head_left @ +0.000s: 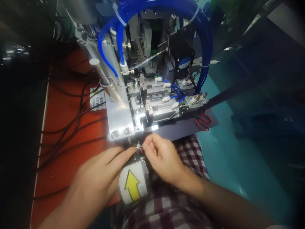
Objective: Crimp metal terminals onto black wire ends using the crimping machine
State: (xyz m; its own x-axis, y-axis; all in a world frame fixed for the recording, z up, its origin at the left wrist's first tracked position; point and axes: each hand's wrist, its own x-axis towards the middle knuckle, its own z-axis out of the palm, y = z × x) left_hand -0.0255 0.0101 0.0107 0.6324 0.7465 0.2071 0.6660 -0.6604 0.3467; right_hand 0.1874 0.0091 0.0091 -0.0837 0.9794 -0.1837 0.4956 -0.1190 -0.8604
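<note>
**Close work at the machine point(120, 116)**

From afar I see the left hand point(102, 168), forefinger extended, perhaps steadying; whether it grips anything, I cannot tell. The right hand point(164, 159) has thumb and forefinger closed, seemingly for fine control, on a small red wire point(141, 150) between both hands' fingertips.

Off the near edge of the metal plate point(121, 114), the left hand point(101, 168) touches a small wired piece point(138, 147) that the right hand point(164, 156) pinches. A white block point(132, 182) with a yellow arrow sits nearer; a label point(97, 99) lies well in from the left edge of the red bench point(56, 163).
</note>
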